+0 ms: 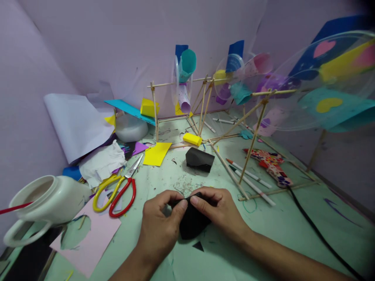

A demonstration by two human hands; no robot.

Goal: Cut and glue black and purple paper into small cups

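A piece of black paper [191,224] is pinched along its upper edge between both hands, low over the table. My left hand [162,218] grips its left end with thumb and fingertips. On the other side, my right hand [219,210] presses thumb against fingers on the same edge. Part of the paper lies hidden behind the fingers. Just beyond the hands rests a folded black paper piece [200,159], with a small yellow paper box [192,139] behind it. A small black triangular scrap [198,246] lies in front of the hands.
Scissors with red and yellow handles [123,187] lie at left, near pink cut paper [96,242] and a white mug [58,199]. A stick frame [205,105] carries clear discs with coloured paper cups. A patterned glue gun [271,164] with its black cord [310,224] lies at right, beside pens [252,175].
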